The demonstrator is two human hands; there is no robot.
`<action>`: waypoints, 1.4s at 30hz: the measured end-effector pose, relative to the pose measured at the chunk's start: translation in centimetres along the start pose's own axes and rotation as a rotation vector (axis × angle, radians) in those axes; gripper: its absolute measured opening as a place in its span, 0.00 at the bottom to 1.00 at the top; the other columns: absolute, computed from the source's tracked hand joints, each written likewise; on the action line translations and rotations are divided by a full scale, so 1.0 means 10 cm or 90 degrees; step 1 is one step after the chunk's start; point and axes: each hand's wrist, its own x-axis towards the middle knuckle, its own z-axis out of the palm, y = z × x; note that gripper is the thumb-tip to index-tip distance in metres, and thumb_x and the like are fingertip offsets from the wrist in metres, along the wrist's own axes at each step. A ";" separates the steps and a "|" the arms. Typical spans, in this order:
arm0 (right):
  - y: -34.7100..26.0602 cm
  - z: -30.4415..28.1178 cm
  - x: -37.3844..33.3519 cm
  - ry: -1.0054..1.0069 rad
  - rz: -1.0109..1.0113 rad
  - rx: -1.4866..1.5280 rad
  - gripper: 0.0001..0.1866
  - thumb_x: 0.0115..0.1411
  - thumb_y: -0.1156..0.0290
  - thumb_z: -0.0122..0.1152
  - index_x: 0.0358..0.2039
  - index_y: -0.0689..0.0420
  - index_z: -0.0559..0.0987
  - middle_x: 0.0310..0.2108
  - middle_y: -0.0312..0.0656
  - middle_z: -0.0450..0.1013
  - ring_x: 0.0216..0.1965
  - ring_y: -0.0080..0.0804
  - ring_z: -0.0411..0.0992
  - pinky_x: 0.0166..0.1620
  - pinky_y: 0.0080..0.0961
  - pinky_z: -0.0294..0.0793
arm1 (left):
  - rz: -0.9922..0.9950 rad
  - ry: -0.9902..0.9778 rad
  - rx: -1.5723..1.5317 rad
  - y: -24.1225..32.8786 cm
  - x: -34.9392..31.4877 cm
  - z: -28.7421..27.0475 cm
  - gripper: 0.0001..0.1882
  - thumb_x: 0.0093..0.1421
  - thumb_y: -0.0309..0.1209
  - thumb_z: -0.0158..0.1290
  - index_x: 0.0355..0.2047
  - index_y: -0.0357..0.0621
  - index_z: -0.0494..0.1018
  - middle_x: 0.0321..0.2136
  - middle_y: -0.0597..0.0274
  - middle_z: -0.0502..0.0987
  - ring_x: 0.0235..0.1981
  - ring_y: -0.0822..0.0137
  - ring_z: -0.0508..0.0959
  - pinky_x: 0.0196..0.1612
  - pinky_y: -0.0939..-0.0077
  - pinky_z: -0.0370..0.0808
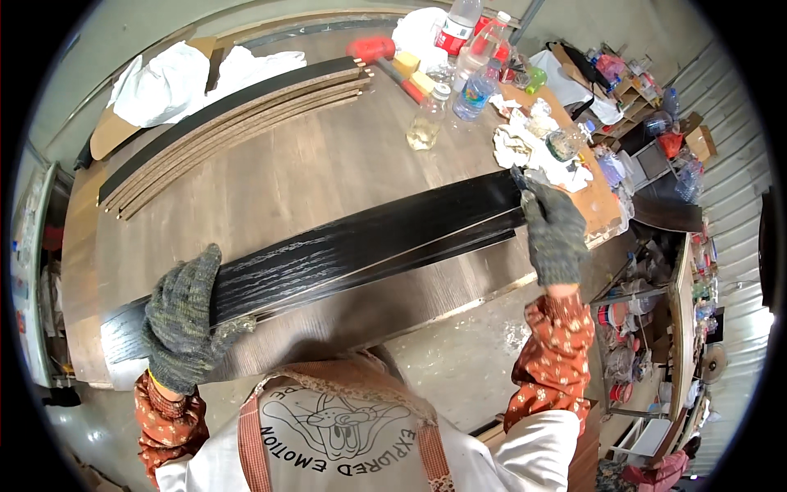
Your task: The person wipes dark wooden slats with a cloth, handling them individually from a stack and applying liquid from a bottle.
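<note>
A long black board (369,230) with a wood-grain face lies slantwise across the near side of the wood-look tabletop (344,176), its right end farther away. My left hand (184,320), in a grey-green knit glove, is wrapped over the board near its left end. At the right end, my right hand (557,234) in a matching glove grips the board's short edge, thumb on top. Just under its near edge shows another black board (410,261), mostly hidden. Both my forearms wear orange-red patterned sleeves.
A stack of black-faced boards (238,135) with pale dowels at the ends lies at the far left, beside white cloths (164,86). Clear plastic bottles (426,119), yellow blocks (406,63) and crumpled paper (525,139) crowd the far right. Cluttered shelving (648,328) stands to the right.
</note>
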 end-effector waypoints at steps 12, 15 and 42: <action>-0.46 0.21 0.03 -0.104 -0.165 -0.159 0.15 0.55 0.72 0.56 0.45 0.51 0.77 0.27 0.44 0.72 0.30 0.43 0.72 0.34 0.37 0.72 | -0.023 0.042 -0.001 0.01 -0.01 -0.01 0.44 0.44 0.47 0.62 0.58 0.38 0.64 0.51 0.49 0.72 0.45 0.47 0.74 0.50 0.55 0.70; -0.31 0.07 0.06 -0.152 -0.101 -0.153 0.14 0.57 0.73 0.55 0.45 0.53 0.77 0.28 0.45 0.74 0.30 0.44 0.73 0.34 0.38 0.73 | -0.032 0.048 -0.011 0.01 0.00 0.00 0.46 0.42 0.48 0.64 0.59 0.39 0.63 0.52 0.50 0.71 0.46 0.47 0.73 0.50 0.55 0.70; -1.09 -0.15 -0.38 -0.248 -0.274 -0.223 0.32 0.48 0.80 0.53 0.57 0.52 0.67 0.46 0.47 0.70 0.41 0.43 0.73 0.35 0.39 0.73 | -0.049 -0.074 -0.067 0.08 0.12 -0.07 0.43 0.47 0.50 0.58 0.59 0.37 0.62 0.53 0.43 0.68 0.54 0.45 0.69 0.58 0.52 0.65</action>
